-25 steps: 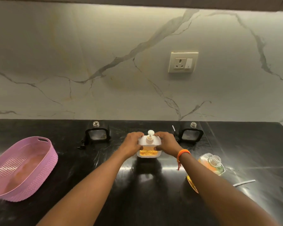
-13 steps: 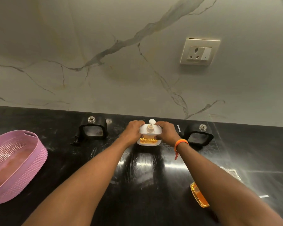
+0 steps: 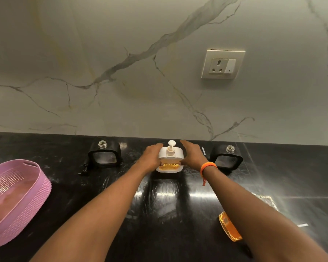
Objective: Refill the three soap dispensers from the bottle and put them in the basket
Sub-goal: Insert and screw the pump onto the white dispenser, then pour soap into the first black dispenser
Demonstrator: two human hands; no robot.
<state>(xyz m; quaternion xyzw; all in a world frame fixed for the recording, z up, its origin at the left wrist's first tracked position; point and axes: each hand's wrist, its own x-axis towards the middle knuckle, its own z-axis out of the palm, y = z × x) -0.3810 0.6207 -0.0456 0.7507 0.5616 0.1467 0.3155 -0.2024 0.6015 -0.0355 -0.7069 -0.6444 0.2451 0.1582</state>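
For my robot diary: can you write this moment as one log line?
step: white dispenser pump on | left hand grips it | right hand opening | black dispensers uncapped | basket holds none

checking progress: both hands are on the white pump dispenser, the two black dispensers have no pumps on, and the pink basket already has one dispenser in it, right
Not quite. The head view shows the pink basket holding no dispenser. The rest stands: the left hand and right hand are on the white pump dispenser, and the two black dispensers have open necks.
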